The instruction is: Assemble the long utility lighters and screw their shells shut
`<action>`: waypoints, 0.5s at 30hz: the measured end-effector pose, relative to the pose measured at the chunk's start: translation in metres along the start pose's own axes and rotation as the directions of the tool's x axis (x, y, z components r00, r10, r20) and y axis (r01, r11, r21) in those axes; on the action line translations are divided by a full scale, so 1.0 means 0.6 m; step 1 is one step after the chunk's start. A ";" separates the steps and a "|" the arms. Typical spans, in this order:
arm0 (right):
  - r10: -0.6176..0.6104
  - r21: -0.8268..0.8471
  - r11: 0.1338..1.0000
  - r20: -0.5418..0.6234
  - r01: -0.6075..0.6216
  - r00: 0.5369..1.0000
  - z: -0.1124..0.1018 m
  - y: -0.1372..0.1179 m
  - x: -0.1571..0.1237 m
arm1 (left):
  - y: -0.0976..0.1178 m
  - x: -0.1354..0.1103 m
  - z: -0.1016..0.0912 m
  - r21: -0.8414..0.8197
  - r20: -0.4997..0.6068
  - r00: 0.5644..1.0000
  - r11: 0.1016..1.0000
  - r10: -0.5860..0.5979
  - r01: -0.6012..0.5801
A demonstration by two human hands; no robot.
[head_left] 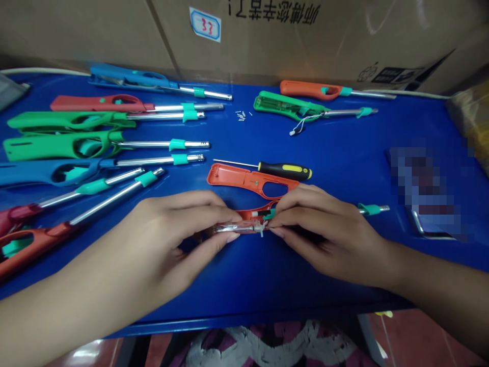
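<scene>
Between the fingertips of my left hand [183, 229], closed in a pinch, is a clear plastic lighter fuel tank [246, 227] with a pale valve at its right end. My right hand [324, 232] is also pinched, its fingertips beside that valve; what they hold is hidden. Under both hands lies an open orange lighter casing half [263, 208] with a black-and-white part and a teal piece in it; its metal tube end shows right of my right hand. The other orange casing half [233, 175] rests just beyond, alongside a black-and-yellow screwdriver [284, 169].
Several long-nosed lighters [91, 120] lie along the left of the blue table [244, 300]. Small screws [241, 115] are scattered at centre back. Behind right are an opened green lighter [286, 105] and an orange one [309, 89]. A cardboard box [267, 51] borders the back; a blurred-out object [424, 188] sits right.
</scene>
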State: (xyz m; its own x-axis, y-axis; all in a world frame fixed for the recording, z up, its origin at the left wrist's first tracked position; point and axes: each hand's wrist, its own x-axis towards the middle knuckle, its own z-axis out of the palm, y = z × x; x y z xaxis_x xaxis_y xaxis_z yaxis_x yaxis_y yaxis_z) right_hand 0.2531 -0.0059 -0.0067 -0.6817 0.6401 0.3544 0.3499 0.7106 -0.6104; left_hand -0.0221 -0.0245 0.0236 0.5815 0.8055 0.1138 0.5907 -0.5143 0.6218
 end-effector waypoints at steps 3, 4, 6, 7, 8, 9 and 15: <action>0.001 0.006 1.000 0.000 -0.001 1.000 -0.001 0.000 0.000 | -0.001 -0.002 -0.001 -0.001 0.009 1.000 1.000 0.015 -0.015; 0.000 0.008 1.000 0.000 0.000 1.000 -0.001 0.000 -0.001 | -0.001 -0.003 -0.002 -0.004 0.011 1.000 1.000 0.017 -0.016; -0.001 0.007 1.000 -0.001 0.001 1.000 -0.002 0.001 -0.001 | -0.001 -0.004 -0.001 -0.013 0.010 1.000 1.000 0.017 -0.016; -0.001 0.008 1.000 -0.002 0.001 1.000 -0.003 0.001 -0.001 | -0.001 -0.004 0.000 -0.021 0.009 1.000 1.000 0.019 -0.019; -0.001 0.010 1.000 -0.002 0.001 1.000 -0.003 0.002 -0.001 | -0.001 -0.005 0.001 -0.030 0.009 1.000 0.999 0.020 -0.020; -0.001 0.012 1.000 -0.003 0.001 1.000 -0.003 0.002 -0.001 | -0.001 -0.005 0.001 -0.039 0.012 1.000 0.999 0.022 -0.022; -0.009 0.022 1.000 0.000 0.009 1.000 -0.001 0.003 -0.001 | -0.002 -0.004 0.003 -0.054 0.019 0.999 0.998 0.033 -0.032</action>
State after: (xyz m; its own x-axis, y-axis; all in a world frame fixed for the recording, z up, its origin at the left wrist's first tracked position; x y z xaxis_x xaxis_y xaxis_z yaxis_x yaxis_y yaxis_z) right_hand 0.2545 -0.0048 -0.0075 -0.6850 0.6335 0.3599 0.3296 0.7100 -0.6223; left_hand -0.0231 -0.0267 0.0210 0.6110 0.7826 0.1192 0.5412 -0.5229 0.6585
